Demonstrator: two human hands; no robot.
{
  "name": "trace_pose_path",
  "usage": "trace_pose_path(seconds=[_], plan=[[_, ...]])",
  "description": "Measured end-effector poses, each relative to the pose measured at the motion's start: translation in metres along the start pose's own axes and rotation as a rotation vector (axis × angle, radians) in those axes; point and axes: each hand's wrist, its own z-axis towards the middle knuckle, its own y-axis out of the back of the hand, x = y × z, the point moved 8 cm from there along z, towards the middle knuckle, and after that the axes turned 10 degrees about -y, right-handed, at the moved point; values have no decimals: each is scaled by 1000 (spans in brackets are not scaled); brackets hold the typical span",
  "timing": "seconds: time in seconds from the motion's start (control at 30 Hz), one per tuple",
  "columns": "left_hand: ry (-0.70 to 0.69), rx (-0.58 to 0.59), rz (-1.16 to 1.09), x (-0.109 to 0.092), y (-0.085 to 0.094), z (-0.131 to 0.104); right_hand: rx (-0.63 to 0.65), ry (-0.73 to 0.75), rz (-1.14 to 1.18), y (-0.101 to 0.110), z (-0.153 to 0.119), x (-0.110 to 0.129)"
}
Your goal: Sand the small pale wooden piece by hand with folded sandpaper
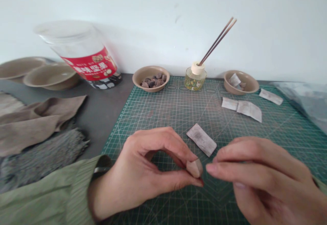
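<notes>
Between thumb and fingers, my left hand [153,170] pinches a small pale brown faceted stone [195,168] above the green cutting mat [176,112]. Just right of the stone is my right hand [270,177], its fingers stretched towards it with a small gap. Nothing shows in the right hand, though part of its palm side is hidden. A worn grey strip of what looks like sandpaper [201,139] lies on the mat just beyond both hands.
At the back stand a bowl of small stones [151,88], a reed diffuser [195,78] and a bowl with scraps [241,89]. More worn strips [249,110] lie right. Leftward are a nut jar [89,61], stacked bowls [51,80] and cloths [38,126]; plastic [306,95] lies far right.
</notes>
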Motion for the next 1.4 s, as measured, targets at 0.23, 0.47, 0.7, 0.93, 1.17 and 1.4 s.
trace_pose_path(seconds=[0.23, 0.47, 0.7, 0.93, 1.17, 1.4], plan=[[-3, 17, 66, 0, -2, -1, 63, 20, 126, -14, 12, -2], [-40, 27, 144, -3, -1, -1, 111, -7, 141, -21, 15, -8], [-107, 55, 155, -12, -3, 4, 59, -3, 116, -16, 16, -5], [-107, 43, 206, -12, 0, 4, 34, 6, 109, -17, 14, -5], [-108, 40, 212, -12, -1, 4, 70, 18, 20, -15, 14, -3], [-90, 33, 183, -10, -1, 3, -7, 126, -67, -5, -13, 2]])
